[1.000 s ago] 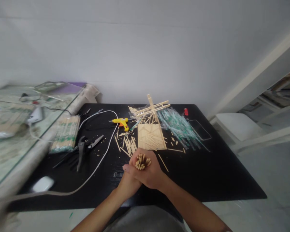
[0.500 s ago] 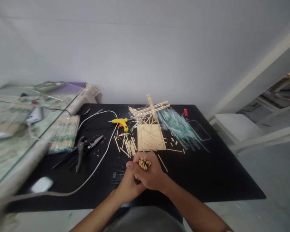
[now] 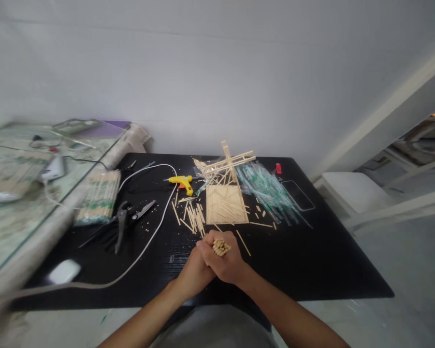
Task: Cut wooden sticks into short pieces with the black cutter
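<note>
Both hands are pressed together over the front of the black table. My right hand [image 3: 227,263] is closed round a bundle of wooden chopsticks [image 3: 221,247], whose pale ends show above the fist. My left hand [image 3: 197,270] is closed against it from the left, round the lower part of the bundle; most of its fingers are hidden. Just beyond the hands lie loose cut sticks [image 3: 195,217] and a flat stick panel [image 3: 226,205]. A frame of glued sticks [image 3: 228,162] rises at the panel's far end.
A yellow glue gun [image 3: 183,184] lies left of the panel. Pliers [image 3: 122,224], scissors [image 3: 144,211] and a white cable [image 3: 155,232] are farther left, near packed chopsticks [image 3: 99,195]. Green-and-clear wrappers [image 3: 270,191] spread right, beside a phone-shaped outline [image 3: 297,195].
The joined hands have shifted slightly down and right, and the bundle's ends tilt a little more to the right. The table things lie as before, with a small shift of the view.
</note>
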Motion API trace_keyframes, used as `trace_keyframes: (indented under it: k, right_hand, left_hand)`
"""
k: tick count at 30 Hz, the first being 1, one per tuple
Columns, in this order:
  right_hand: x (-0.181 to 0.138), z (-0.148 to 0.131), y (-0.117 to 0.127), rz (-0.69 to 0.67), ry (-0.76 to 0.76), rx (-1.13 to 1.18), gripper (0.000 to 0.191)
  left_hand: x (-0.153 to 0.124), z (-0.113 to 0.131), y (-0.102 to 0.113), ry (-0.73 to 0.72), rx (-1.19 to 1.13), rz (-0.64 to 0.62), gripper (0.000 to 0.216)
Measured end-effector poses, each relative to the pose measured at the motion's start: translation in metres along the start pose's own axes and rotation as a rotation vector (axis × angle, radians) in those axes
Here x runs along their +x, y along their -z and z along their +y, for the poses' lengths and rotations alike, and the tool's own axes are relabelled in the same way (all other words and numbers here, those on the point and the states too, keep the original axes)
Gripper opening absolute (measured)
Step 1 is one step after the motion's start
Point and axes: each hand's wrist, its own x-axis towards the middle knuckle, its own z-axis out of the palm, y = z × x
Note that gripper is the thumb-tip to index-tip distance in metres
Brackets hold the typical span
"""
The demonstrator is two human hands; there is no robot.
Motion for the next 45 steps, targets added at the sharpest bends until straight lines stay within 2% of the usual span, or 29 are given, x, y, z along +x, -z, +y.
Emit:
trace_keyframes:
  k: [3,5,6,8,10,11,14,18,24,28,35,40,45]
  right_hand:
    - [-0.001,0.006,-0.002,-0.004,0.015,-0.009,0.042]
    - [-0.001,0.009,-0.003,0.01,0.028,-0.047,0.039]
    - [-0.002,0.01,-0.004,0.02,0.03,-0.067,0.038]
    - [-0.002,0.011,-0.004,0.022,0.02,-0.079,0.035]
    - [-0.002,0.01,-0.004,-0.001,-0.005,-0.049,0.035]
    - [-0.002,0.01,-0.003,-0.016,-0.014,-0.02,0.036]
    - [-0.001,0.01,-0.003,-0.051,0.007,0.074,0.039]
    - [-0.002,0.012,-0.003,-0.067,0.023,0.114,0.041]
    - [-0.002,0.013,-0.004,-0.1,-0.071,0.073,0.039]
    - [0.001,0.011,-0.003,-0.135,-0.098,0.061,0.037]
    - [0.006,0.007,0.0,-0.152,-0.059,-0.025,0.028]
    - [0.008,0.009,0.0,-0.164,-0.096,0.014,0.025]
    - [0.008,0.009,-0.001,-0.194,-0.075,0.033,0.03]
  left_hand:
    - [-0.005,0.006,0.016,-0.045,-0.032,-0.115,0.046]
    - [-0.007,0.014,0.032,-0.058,-0.141,-0.08,0.068]
    - [-0.007,0.02,0.041,-0.082,-0.203,-0.043,0.072]
    - [-0.005,0.034,0.056,-0.163,-0.246,0.065,0.062]
    - [-0.002,0.051,0.066,-0.201,-0.121,0.152,0.032]
    - [0.0,0.058,0.068,-0.217,-0.034,0.155,0.02]
    - [0.002,0.072,0.066,-0.319,0.122,0.13,0.007]
    - [0.0,0.075,0.057,-0.441,0.196,0.168,0.015]
    - [0.002,0.079,0.057,-0.498,0.244,0.157,0.014]
    - [0.003,0.081,0.06,-0.485,0.311,0.1,0.015]
    - [0.001,0.078,0.067,-0.462,0.474,-0.005,0.019]
    - [-0.001,0.079,0.067,-0.453,0.592,0.016,0.019]
    - [-0.002,0.079,0.072,-0.352,0.576,-0.005,0.011]
